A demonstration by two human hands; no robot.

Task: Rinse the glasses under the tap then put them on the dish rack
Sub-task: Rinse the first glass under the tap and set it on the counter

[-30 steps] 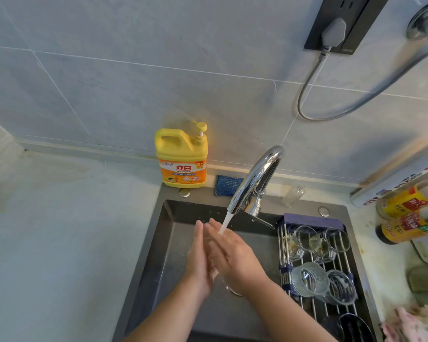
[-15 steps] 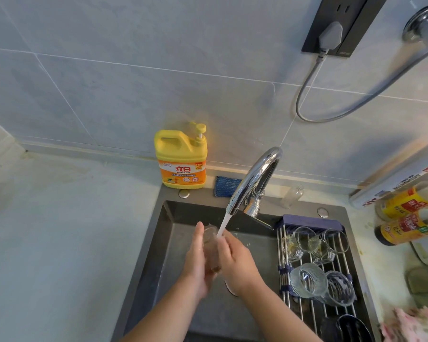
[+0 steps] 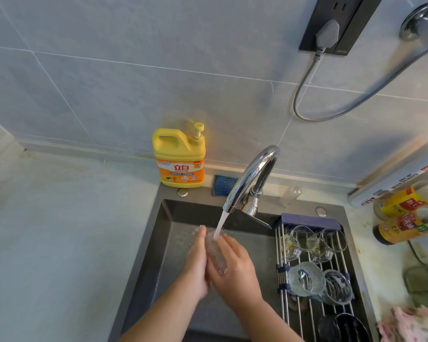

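A clear glass (image 3: 215, 253) is held between my left hand (image 3: 195, 264) and my right hand (image 3: 234, 267) over the dark sink (image 3: 156, 243). Its open end points up toward the chrome tap (image 3: 251, 177), and the running water falls into it. Both palms press against the glass's sides. To the right, a wire dish rack (image 3: 282, 253) spans the sink and carries several clear glasses (image 3: 304, 278), lying on their sides or upside down.
A yellow detergent bottle (image 3: 179, 156) stands behind the sink, with a blue sponge (image 3: 224, 185) and a small clear bottle (image 3: 290, 195) beside the tap. Sauce bottles (image 3: 403, 215) lie on the right counter. A pink cloth (image 3: 410, 324) sits at bottom right.
My hands were pressed together under the stream with no glass showing; now the glass shows between them, raised toward the spout so water runs into it.
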